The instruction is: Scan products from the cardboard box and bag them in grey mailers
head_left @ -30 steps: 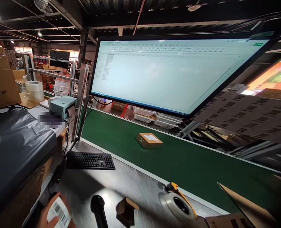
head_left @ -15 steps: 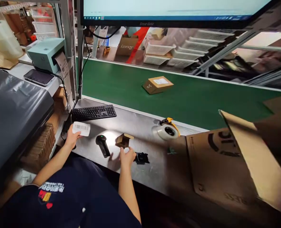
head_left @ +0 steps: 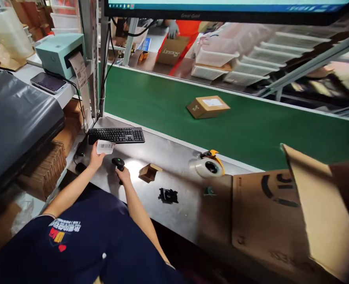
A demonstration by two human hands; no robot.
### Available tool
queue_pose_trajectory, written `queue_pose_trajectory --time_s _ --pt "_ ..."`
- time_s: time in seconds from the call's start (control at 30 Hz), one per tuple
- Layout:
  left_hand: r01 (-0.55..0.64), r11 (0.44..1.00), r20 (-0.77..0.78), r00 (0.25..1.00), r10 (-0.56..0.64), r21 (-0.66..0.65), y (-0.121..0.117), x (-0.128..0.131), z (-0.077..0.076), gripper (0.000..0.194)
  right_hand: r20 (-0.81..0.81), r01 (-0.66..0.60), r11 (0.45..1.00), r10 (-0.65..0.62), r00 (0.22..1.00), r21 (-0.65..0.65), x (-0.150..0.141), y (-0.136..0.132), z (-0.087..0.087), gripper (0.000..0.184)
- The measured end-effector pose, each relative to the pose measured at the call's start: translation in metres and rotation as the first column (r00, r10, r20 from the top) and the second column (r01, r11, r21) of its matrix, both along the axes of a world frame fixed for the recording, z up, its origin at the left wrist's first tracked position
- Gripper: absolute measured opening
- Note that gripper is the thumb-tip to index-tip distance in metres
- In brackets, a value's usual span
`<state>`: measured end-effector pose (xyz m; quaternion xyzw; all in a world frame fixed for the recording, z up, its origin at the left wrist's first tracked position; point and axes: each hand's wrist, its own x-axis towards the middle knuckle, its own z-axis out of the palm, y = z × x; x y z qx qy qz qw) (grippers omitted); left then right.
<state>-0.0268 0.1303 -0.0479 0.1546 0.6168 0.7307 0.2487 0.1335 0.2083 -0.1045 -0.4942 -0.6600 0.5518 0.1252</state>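
My left hand [head_left: 97,157] is closed on a white label [head_left: 105,147] printed with a barcode, held just in front of the black keyboard [head_left: 118,135]. My right hand [head_left: 123,174] is wrapped round the handle of a black barcode scanner [head_left: 118,161], whose head shows a small green light. To the right of the scanner, a small open cardboard box [head_left: 150,172] rests on the metal table [head_left: 186,215]. A flat black plastic part [head_left: 168,195] lies nearer the table's front edge.
A tape dispenser [head_left: 208,166] stands by the green conveyor belt [head_left: 151,92], which carries a labelled carton [head_left: 209,106]. A large open carton [head_left: 263,213] occupies the right. At left are a label printer [head_left: 59,55], a phone [head_left: 48,82] and stacked cardboard [head_left: 43,173]. A monitor [head_left: 221,14] hangs above.
My right hand has left the small box, moved left and taken hold of the scanner. The label in my left hand has shifted slightly up and right and is tilted. The camera view has shifted.
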Motion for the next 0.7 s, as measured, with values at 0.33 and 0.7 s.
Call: queue_pose_trajectory --time_s 0.33,0.7 --pt "-0.088 0.996 -0.082 0.993 0.086 -0.026 -0.005 -0.001 -0.025 0.079 -0.282 -0.099 0.968 0.031 0.959 -0.230 0.021 -0.044 0.100 0.052" --pt "-0.010 0.960 0.160 0.985 0.057 -0.280 -0.011 0.021 -0.057 0.049 -0.067 0.099 0.992 -0.104 0.992 -0.074 0.085 -0.022 0.024 0.054"
